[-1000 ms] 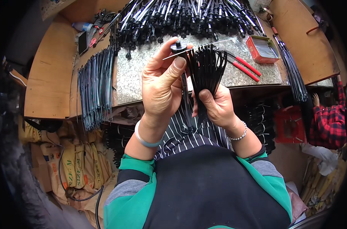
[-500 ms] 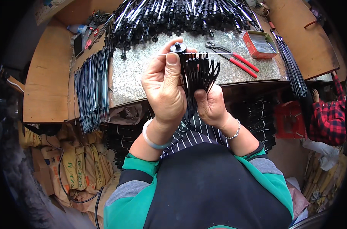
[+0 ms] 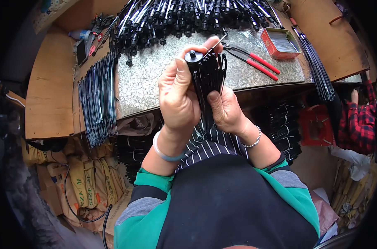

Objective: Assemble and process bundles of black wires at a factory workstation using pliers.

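My left hand [image 3: 178, 93] is closed around the upper left of a bundle of black umbrella ribs [image 3: 209, 74]. Its thumb presses by a round black disc-shaped hub [image 3: 193, 57] with a small peg on top. A thin metal wire [image 3: 216, 44] slants up and to the right from beside the hub, past the looped rib ends; the left fingertips lie behind it. Lower down, my right hand [image 3: 226, 108] grips the same bundle, thumb in front and fingers mostly hidden. The ribs hang down between both palms, over the table's front edge.
Red-handled pliers [image 3: 254, 62] and a red tin [image 3: 281, 43] of thin wires lie at the right. Umbrella shafts [image 3: 176, 20] are heaped at the back. Rib bundles [image 3: 97, 99] hang at the left, more [image 3: 317, 66] at the right. Another person's plaid sleeve [image 3: 357, 124] shows far right.
The wire has swung from lying level across the rib ends to slanting up and right. The hub and bundle have tilted and shifted slightly; both hands keep their hold.
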Motion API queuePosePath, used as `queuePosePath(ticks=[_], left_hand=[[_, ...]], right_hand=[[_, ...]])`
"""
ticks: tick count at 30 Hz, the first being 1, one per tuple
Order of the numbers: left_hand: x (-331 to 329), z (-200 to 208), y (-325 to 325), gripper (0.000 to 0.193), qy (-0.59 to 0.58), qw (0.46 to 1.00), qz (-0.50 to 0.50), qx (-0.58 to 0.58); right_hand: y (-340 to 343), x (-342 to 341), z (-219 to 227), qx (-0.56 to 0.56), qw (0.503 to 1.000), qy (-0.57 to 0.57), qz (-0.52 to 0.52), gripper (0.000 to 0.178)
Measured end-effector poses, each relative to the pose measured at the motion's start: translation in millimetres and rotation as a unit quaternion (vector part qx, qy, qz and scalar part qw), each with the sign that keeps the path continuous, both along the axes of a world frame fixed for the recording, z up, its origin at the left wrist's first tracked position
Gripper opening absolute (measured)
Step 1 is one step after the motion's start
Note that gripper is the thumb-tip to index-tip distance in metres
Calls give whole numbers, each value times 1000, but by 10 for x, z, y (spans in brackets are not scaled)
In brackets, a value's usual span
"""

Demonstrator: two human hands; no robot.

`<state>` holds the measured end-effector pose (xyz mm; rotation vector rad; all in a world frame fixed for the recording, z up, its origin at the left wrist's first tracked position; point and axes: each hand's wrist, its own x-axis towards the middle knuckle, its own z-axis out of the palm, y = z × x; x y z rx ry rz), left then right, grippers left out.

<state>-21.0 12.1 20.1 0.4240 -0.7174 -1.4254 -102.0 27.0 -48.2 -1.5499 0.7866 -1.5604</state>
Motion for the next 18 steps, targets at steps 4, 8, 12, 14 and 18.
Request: queuePosePath(ticks=[4,8,12,14,18], left_hand=[[251,-128,-199,37,-67,985,-143,-70],[121,-162,-156,36,-151,980,107,-68],[38,-264,-103,31,-222,950,179,-126],[10,-222,-86,29,-188,962,163,-115],[-32,-263,-84,30,-206,955,171,-130]], right_hand=[[-21,8,-48,-23,999,-26,-27,32],[-39,-61,-93,-43,991,89,-92,31],[-35,-51,-89,-70,972,145,-172,30],[-25,-39,-90,-81,969,126,-197,29],[-64,-83,-145,-134,968,101,-187,28]])
